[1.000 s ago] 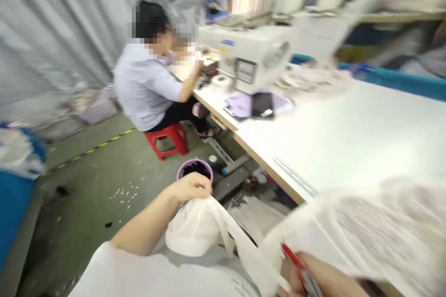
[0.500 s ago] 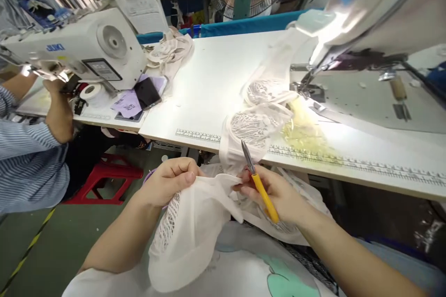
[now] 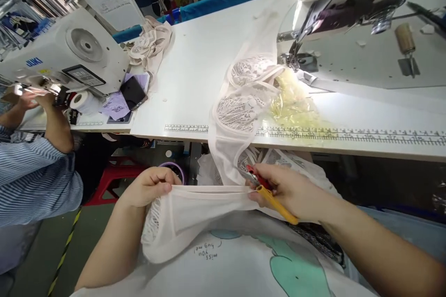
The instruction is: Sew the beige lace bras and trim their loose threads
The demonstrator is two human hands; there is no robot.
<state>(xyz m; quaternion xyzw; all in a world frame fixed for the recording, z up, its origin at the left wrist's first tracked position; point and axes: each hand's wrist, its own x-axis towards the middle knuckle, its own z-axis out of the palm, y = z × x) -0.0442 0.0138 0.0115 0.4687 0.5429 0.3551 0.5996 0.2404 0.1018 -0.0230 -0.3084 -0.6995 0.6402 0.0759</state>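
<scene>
Fingers and thumb of my left hand point(image 3: 153, 186) pinch the top edge of a white lace bra point(image 3: 205, 209) above my lap. My right hand point(image 3: 292, 190) grips scissors point(image 3: 278, 205) with a yellow and a red handle, blades pointing up and left. The same hand's fingertips also hold the other end of the bra's edge, which is stretched straight between both hands. More lace bra pieces point(image 3: 239, 113) run from the sewing machine's needle area point(image 3: 291, 58) across the table and over its front edge. Whether they join the held piece is hidden.
A printed ruler point(image 3: 348, 135) lines the table's front edge, beside yellow plastic film point(image 3: 296, 106). A wooden-handled tool point(image 3: 406, 48) lies at right. Left stand a second sewing machine point(image 3: 69, 51), a phone point(image 3: 133, 93) and a co-worker in a striped sleeve point(image 3: 31, 162).
My hands have moved apart, pulling the bra's edge from slack to taut. The scissors have tipped from steep to flatter. My view has shifted a little, and the co-worker's hands have moved.
</scene>
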